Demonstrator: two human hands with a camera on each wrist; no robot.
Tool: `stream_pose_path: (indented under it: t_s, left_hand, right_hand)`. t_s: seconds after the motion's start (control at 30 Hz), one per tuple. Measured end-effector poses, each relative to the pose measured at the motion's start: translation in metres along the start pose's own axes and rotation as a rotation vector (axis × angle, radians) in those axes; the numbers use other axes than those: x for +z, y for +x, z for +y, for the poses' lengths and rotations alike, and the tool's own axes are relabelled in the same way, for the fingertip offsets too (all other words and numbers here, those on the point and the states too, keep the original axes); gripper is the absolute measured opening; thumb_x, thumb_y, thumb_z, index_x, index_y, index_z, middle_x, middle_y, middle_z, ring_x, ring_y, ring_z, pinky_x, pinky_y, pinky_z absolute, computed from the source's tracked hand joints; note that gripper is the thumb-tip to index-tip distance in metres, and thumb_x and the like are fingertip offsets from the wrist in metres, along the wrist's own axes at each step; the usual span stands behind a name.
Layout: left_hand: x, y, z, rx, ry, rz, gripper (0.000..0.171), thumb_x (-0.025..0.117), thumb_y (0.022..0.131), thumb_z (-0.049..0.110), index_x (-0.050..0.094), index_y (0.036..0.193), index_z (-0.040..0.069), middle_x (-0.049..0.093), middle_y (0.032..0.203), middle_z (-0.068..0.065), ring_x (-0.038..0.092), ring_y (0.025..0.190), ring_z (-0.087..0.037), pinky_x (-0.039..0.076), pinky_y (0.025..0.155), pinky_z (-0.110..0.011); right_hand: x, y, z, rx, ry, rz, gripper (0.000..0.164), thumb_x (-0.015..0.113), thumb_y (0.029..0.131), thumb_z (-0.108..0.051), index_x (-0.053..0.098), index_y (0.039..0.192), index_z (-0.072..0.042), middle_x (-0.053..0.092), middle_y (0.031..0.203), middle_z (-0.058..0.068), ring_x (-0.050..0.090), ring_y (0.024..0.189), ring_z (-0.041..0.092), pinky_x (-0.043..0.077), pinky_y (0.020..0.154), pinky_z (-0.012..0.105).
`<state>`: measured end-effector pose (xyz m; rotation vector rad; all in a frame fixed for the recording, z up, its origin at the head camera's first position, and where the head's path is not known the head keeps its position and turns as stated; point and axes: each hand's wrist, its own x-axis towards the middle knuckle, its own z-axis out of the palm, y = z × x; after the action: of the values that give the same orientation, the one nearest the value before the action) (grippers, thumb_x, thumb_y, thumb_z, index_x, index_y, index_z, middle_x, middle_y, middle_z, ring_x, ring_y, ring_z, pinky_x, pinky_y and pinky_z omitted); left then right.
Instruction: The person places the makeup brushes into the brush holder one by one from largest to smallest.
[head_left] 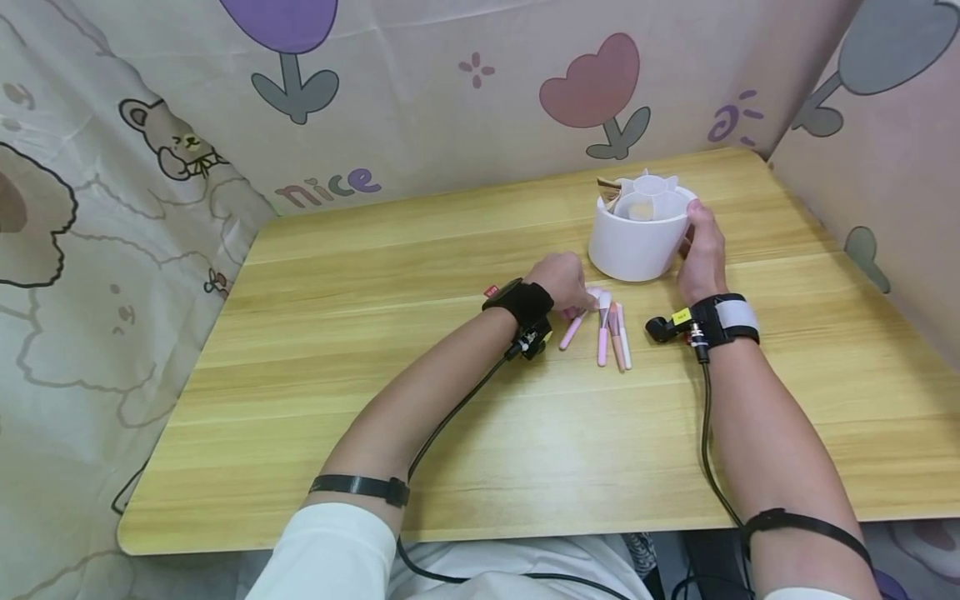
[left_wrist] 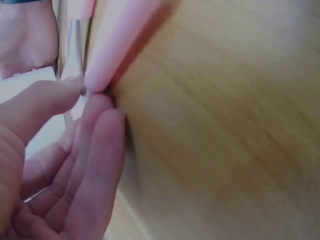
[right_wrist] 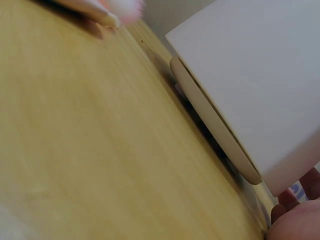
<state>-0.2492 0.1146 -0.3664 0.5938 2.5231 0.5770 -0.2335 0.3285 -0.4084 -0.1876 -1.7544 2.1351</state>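
My left hand (head_left: 561, 279) is at the top end of a pink makeup brush (head_left: 572, 332) lying on the table. In the left wrist view, the thumb and fingertips pinch this brush (left_wrist: 117, 42) at the end of its thick pink handle. Several more makeup brushes (head_left: 603, 342) with pink and white handles lie just right of that hand, tips pointing away from me. Behind them stands a white round divided holder (head_left: 633, 247), upright, with a few items in its compartments. My right hand (head_left: 703, 254) grips its right side; the far fingers are mostly hidden behind it.
The wooden table (head_left: 360, 333) meets patterned cloth (head_left: 420, 100) at the back and sides. Cables (head_left: 708, 433) run from both wrist cameras along the forearms. In the right wrist view, the holder's base ring (right_wrist: 215, 120) shows close over the tabletop.
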Motion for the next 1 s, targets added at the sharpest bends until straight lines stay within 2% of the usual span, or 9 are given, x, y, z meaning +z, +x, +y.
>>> stream_pose_path:
  t_s: [0.13,0.37,0.6,0.77,0.87,1.0]
  left_hand:
    - [-0.001,0.0025,-0.0006,-0.013,0.026,-0.004,0.035,0.078,0.092,0.026,0.064,0.063,0.012,0.068,0.058,0.004,0.066,0.051,-0.006,0.056,0.053,-0.018]
    - [-0.0034,-0.0001,-0.0004,0.02,0.104,0.002,0.035,0.071,0.094,0.023,0.065,0.061,0.013,0.067,0.055,0.006,0.065,0.049,-0.005,0.046,0.046,-0.015]
    - [-0.0031,-0.0036,-0.0011,0.039,0.113,0.024,0.037,0.07,0.093,0.021,0.063,0.058,0.013,0.064,0.052,0.006,0.063,0.047,-0.005,0.044,0.045,-0.015]
    - [-0.0039,-0.0042,-0.0024,0.06,0.138,0.039,0.044,0.07,0.092,0.021,0.054,0.051,0.016,0.053,0.045,0.009,0.054,0.042,-0.004,0.039,0.044,-0.016]
    - [-0.0053,-0.0044,-0.0029,0.072,0.147,0.052,0.049,0.071,0.092,0.022,0.048,0.049,0.018,0.044,0.044,0.01,0.045,0.04,-0.004,0.034,0.043,-0.016]
    - [-0.0082,-0.0051,-0.0021,0.082,0.133,0.057,0.048,0.074,0.092,0.024,0.047,0.052,0.018,0.039,0.047,0.011,0.038,0.043,-0.004,0.032,0.045,-0.016]
  right_hand:
    - [0.0004,-0.0003,-0.0006,0.001,0.0,-0.003,0.04,0.044,0.1,-0.05,0.065,0.124,-0.025,0.055,0.123,-0.008,0.045,0.116,0.009,0.026,0.105,0.032]
    - [-0.0007,-0.0018,0.0001,-0.003,0.002,-0.002,0.039,0.044,0.1,-0.048,0.066,0.122,-0.024,0.055,0.123,-0.008,0.044,0.117,0.01,0.025,0.107,0.033]
    - [0.0,-0.0031,-0.0006,0.006,0.025,0.011,0.039,0.04,0.103,-0.047,0.061,0.125,-0.023,0.053,0.126,-0.008,0.044,0.118,0.009,0.026,0.106,0.031]
    - [0.0001,-0.0022,0.0,0.014,-0.005,0.027,0.034,0.041,0.103,-0.049,0.054,0.122,-0.025,0.049,0.127,-0.009,0.043,0.117,0.008,0.027,0.104,0.03]
    - [0.0001,-0.0019,0.0,0.016,-0.008,0.03,0.033,0.042,0.102,-0.049,0.054,0.121,-0.025,0.049,0.126,-0.009,0.043,0.115,0.008,0.028,0.101,0.028]
    - [0.0002,-0.0028,-0.0012,0.013,0.002,0.02,0.033,0.042,0.102,-0.048,0.058,0.119,-0.025,0.052,0.124,-0.009,0.044,0.113,0.008,0.027,0.099,0.028]
